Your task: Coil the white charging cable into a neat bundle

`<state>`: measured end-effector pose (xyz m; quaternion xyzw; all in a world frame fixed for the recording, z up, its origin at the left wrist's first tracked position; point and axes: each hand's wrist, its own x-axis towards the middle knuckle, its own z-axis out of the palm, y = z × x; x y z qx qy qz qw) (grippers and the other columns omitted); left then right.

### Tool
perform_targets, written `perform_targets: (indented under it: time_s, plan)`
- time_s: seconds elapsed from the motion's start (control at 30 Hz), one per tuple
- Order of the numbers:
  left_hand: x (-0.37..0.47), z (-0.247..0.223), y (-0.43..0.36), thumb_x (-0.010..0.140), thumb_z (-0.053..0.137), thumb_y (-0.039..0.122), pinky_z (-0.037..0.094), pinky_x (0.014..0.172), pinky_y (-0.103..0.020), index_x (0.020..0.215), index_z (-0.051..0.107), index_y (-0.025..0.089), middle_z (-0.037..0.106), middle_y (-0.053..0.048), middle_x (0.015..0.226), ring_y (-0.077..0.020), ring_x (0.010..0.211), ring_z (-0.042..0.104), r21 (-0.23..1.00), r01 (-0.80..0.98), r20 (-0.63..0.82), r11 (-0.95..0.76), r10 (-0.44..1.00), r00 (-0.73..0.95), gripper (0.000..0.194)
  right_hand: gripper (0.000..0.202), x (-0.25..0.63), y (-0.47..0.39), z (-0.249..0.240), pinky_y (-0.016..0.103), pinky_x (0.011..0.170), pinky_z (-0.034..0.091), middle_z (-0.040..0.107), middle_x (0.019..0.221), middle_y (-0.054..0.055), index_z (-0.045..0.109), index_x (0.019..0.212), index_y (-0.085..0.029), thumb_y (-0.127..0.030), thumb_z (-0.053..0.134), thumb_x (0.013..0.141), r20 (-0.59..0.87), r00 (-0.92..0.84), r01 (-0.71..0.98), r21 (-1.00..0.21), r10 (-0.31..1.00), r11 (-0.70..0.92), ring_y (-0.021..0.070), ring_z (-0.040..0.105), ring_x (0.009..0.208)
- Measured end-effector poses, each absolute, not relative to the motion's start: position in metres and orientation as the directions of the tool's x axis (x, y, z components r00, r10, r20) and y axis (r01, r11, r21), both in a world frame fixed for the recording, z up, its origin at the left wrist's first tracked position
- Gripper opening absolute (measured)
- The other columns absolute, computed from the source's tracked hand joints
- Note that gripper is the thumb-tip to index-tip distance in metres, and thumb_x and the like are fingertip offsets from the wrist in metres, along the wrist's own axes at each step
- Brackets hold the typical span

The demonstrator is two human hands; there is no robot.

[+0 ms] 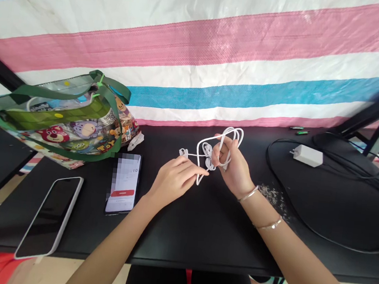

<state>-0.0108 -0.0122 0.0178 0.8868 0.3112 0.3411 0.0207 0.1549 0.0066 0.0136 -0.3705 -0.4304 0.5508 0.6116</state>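
Right grip: right hand (236, 169) has its fingers curled closed on a thick, glossy white cable (233, 129) bent into loops.
Left grip: left hand (175, 176) is palm-down, fingers extended together at the cable's lower bend; can't tell whether it pinches it or only touches it.
Cable position: front centre, between the hands, over the black flat worktop (199, 242); loops at the right fingers, one wider bend out toward the left.
Thin cord: slim white cord gathered in a small bundle (208, 150) just behind the thick cable, second small bunch (183, 152) by the left fingers. Can't tell if either is held.
Done, my read: thick cable partly gathered, a few loops stacked in the right hand.
Left, my read: wide bend sits outside the loops, no tie visible on the thick cable; ends hidden.
Charger: white plastic block with prongs (308, 155) on the right, well apart from the hands, beside a long black cable (350, 249).
Left side: lit phone (126, 185), dark-screened phone in a pale case (49, 217), clear cartoon-print bag with green straps (85, 130).
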Motion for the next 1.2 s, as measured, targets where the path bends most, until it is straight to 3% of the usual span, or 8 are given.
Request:
perform_targets:
  time_s: [0.17, 0.33, 0.5, 0.77, 0.93, 1.03, 1.2]
  plan:
    - [-0.015, 0.014, -0.009, 0.091, 0.052, 0.022, 0.046, 0.067, -0.024, 0.09, 0.072, 0.026, 0.068, 0.001, 0.076, -0.0133, 0.074, 0.056, 0.154, 0.594, 0.679, -0.789, 0.521, 0.517, 0.02, 0.053, 0.15, 0.001, 0.015, 0.026, 0.047, 0.036, 0.046, 0.062, -0.005, 0.057, 0.095, -0.023, -0.071, 0.054, 0.073, 0.133, -0.026, -0.309, -0.944, 0.991, 0.118, 0.0103, 0.041, 0.049]
    - [-0.016, 0.015, -0.009, 0.091, 0.053, 0.027, 0.046, 0.067, -0.023, 0.085, 0.074, 0.032, 0.066, -0.001, 0.081, -0.0132, 0.077, 0.056, 0.171, 0.65, 0.739, -0.741, 0.533, 0.413, 0.022, 0.054, 0.151, 0.001, 0.015, 0.026, 0.046, 0.037, 0.048, 0.064, -0.004, 0.057, 0.096, -0.022, -0.071, 0.052, 0.074, 0.14, -0.022, -0.256, -0.958, 0.99, 0.13, 0.0106, 0.043, 0.05]
    - [-0.013, 0.018, -0.01, 0.091, 0.052, 0.024, 0.048, 0.07, -0.025, 0.081, 0.073, 0.027, 0.069, 0.0, 0.076, -0.0141, 0.077, 0.056, 0.203, 0.575, 0.782, -0.793, 0.484, 0.392, 0.023, 0.054, 0.15, 0.002, 0.014, 0.026, 0.047, 0.036, 0.049, 0.064, -0.004, 0.057, 0.098, -0.021, -0.07, 0.053, 0.075, 0.141, 0.017, -0.268, -0.953, 0.99, 0.14, 0.01, 0.043, 0.049]
    - [-0.012, 0.018, -0.014, 0.091, 0.052, 0.023, 0.049, 0.065, -0.026, 0.083, 0.069, 0.023, 0.071, 0.001, 0.07, -0.0133, 0.068, 0.059, 0.431, 0.517, 0.713, -0.739, 0.631, 0.307, 0.02, 0.054, 0.149, 0.002, 0.009, 0.026, 0.049, 0.038, 0.05, 0.069, -0.002, 0.061, 0.095, -0.02, -0.07, 0.053, 0.075, 0.14, 0.003, -0.23, -0.963, 0.99, 0.137, 0.0105, 0.046, 0.054]
    - [-0.008, 0.013, -0.016, 0.088, 0.054, 0.023, 0.052, 0.067, -0.025, 0.085, 0.066, 0.022, 0.072, 0.0, 0.077, -0.0124, 0.07, 0.065, 0.616, 0.462, 0.61, -0.638, 0.757, 0.233, 0.012, 0.054, 0.149, 0.002, 0.007, 0.029, 0.064, 0.05, 0.057, 0.077, 0.002, 0.063, 0.088, -0.022, -0.072, 0.052, 0.074, 0.143, -0.01, -0.153, -0.978, 0.99, 0.14, 0.015, 0.056, 0.07]
    - [-0.006, 0.011, -0.016, 0.085, 0.058, 0.025, 0.054, 0.066, -0.022, 0.089, 0.062, 0.021, 0.073, 0.001, 0.079, -0.0119, 0.069, 0.068, 0.741, 0.41, 0.499, -0.532, 0.845, 0.193, 0.006, 0.056, 0.146, -0.001, 0.006, 0.033, 0.072, 0.053, 0.062, 0.083, 0.003, 0.062, 0.092, -0.023, -0.074, 0.053, 0.071, 0.118, -0.092, -0.164, -0.981, 0.989, 0.102, 0.0174, 0.061, 0.077]
    - [-0.007, 0.011, -0.016, 0.083, 0.059, 0.025, 0.054, 0.059, -0.019, 0.098, 0.056, 0.022, 0.069, 0.006, 0.066, -0.0098, 0.055, 0.066, 0.865, 0.302, 0.367, -0.401, 0.915, 0.166, 0.016, 0.057, 0.14, -0.006, 0.004, 0.034, 0.069, 0.055, 0.062, 0.074, 0.0, 0.059, 0.098, -0.023, -0.073, 0.055, 0.071, 0.059, -0.299, -0.205, -0.979, 0.953, -0.004, 0.0157, 0.061, 0.066]
